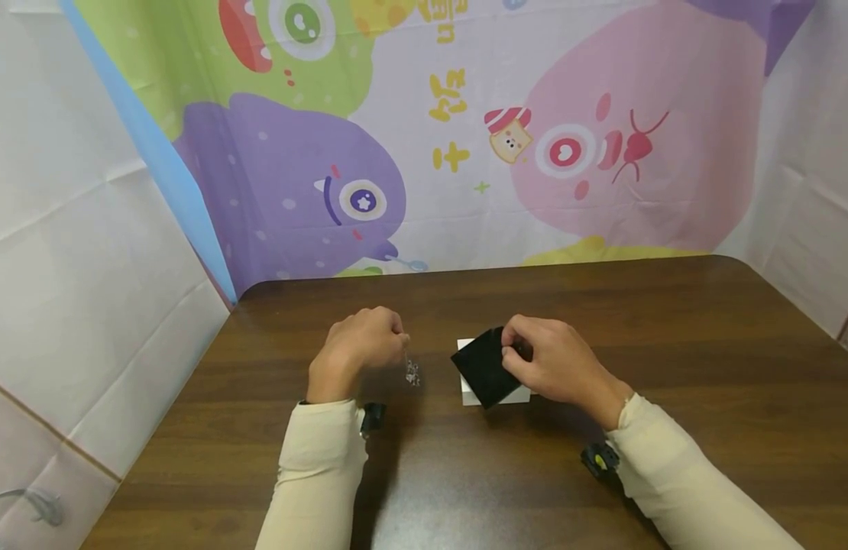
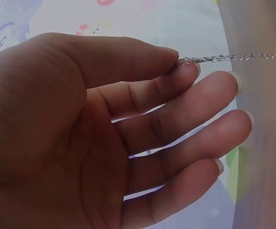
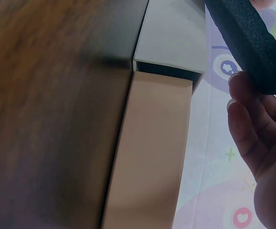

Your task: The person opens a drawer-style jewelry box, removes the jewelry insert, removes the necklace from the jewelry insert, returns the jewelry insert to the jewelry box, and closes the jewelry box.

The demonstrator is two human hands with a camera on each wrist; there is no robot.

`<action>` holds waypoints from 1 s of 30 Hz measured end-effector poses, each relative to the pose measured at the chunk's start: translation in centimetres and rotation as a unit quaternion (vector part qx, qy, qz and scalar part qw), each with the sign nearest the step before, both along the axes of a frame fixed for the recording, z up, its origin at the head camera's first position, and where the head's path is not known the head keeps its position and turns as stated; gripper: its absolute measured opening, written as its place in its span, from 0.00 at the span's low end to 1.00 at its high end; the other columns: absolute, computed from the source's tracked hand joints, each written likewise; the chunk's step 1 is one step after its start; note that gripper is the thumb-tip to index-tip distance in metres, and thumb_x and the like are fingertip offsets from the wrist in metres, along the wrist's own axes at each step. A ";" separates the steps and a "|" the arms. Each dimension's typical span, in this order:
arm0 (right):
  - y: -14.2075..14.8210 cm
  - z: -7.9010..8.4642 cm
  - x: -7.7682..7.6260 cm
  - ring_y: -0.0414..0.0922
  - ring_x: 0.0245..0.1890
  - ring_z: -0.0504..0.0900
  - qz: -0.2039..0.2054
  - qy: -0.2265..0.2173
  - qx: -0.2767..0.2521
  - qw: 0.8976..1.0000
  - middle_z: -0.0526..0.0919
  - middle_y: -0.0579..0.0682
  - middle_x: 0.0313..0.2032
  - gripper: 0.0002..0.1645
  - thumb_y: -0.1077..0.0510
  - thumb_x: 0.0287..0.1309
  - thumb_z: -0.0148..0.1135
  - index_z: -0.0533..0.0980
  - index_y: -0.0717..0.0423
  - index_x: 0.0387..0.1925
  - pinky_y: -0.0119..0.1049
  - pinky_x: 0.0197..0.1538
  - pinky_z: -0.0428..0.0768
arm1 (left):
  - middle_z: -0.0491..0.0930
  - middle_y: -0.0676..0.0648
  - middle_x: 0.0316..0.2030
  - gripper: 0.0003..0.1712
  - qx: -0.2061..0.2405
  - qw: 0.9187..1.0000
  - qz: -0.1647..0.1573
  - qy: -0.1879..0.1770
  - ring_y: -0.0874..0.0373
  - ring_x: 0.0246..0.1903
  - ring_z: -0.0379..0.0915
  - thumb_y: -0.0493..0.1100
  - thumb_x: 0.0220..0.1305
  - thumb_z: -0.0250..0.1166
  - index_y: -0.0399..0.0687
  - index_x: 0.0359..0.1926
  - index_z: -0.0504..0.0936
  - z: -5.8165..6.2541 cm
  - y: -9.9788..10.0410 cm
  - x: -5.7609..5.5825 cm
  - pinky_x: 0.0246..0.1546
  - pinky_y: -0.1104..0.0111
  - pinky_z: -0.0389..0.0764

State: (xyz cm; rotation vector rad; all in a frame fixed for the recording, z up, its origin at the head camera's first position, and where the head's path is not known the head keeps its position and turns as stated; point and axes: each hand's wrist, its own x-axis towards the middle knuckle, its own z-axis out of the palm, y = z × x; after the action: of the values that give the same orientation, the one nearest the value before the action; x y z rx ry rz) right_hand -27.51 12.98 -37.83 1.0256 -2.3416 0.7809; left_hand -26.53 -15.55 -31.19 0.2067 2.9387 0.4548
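My left hand (image 1: 358, 344) pinches one end of a thin silver chain (image 1: 413, 373) between thumb and index finger. Its small clasp (image 2: 202, 60) shows just past the fingertips in the left wrist view, and the rest dangles above the table in a little bunch. To the right, my right hand (image 1: 560, 363) grips a black square foam pad (image 1: 484, 370) by one corner, tilted over a small white box (image 1: 470, 396). The right wrist view shows the foam's thick edge (image 3: 252, 45) beside the box's white part (image 3: 173, 36) and a tan-looking part (image 3: 149, 148), with a dark gap between them.
The box stands on a dark brown wooden table (image 1: 458, 481). Behind the table hangs a cloth with cartoon figures (image 1: 465, 206), and pale sheeting (image 1: 87, 229) covers the left side. Small black wrist cameras (image 1: 599, 460) sit at both sleeves.
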 end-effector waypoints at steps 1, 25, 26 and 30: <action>0.0 0.0 0.0 0.36 0.22 0.71 -0.001 0.000 0.000 1.000 0.76 0.39 0.24 0.06 0.61 0.53 0.64 0.74 0.48 0.31 0.34 0.27 0.73 | 0.80 0.53 0.30 0.12 0.001 1.000 0.001 -0.002 0.54 0.33 0.74 0.50 0.70 0.58 0.56 0.31 0.83 0.0 0.0 0.0 0.37 0.55 0.74; 0.0 0.0 0.0 0.37 0.23 0.71 -0.005 -0.004 0.006 1.000 0.76 0.39 0.25 0.06 0.60 0.53 0.64 0.74 0.48 0.31 0.34 0.28 0.73 | 0.64 0.55 0.19 0.15 -0.017 1.000 -0.012 -0.011 0.58 0.24 0.62 0.44 0.61 0.56 0.52 0.17 0.71 -0.9 0.2 -0.7 0.26 0.61 0.63; 0.0 0.0 0.0 0.37 0.23 0.71 -0.005 -0.004 0.006 1.000 0.76 0.39 0.25 0.06 0.60 0.53 0.64 0.74 0.48 0.31 0.34 0.28 0.73 | 0.67 0.55 0.19 0.13 -0.018 1.000 -0.011 -0.017 0.58 0.25 0.64 0.44 0.61 0.56 0.53 0.19 0.73 -1.0 0.2 -0.7 0.27 0.61 0.65; 0.0 0.0 0.1 0.36 0.23 0.71 -0.003 -0.008 0.006 1.000 0.76 0.39 0.25 0.06 0.60 0.53 0.63 0.74 0.48 0.31 0.34 0.27 0.72 | 0.78 0.56 0.24 0.09 -0.019 0.999 -0.010 -0.041 0.56 0.32 0.74 0.46 0.64 0.59 0.54 0.28 0.81 -1.2 0.2 -0.8 0.35 0.58 0.71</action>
State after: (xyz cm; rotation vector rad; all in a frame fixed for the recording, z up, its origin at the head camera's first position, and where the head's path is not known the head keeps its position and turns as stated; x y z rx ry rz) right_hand -27.45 13.02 -37.81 1.0199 -2.3648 0.7763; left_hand -27.33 -15.36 -32.38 0.2084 2.8592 0.3943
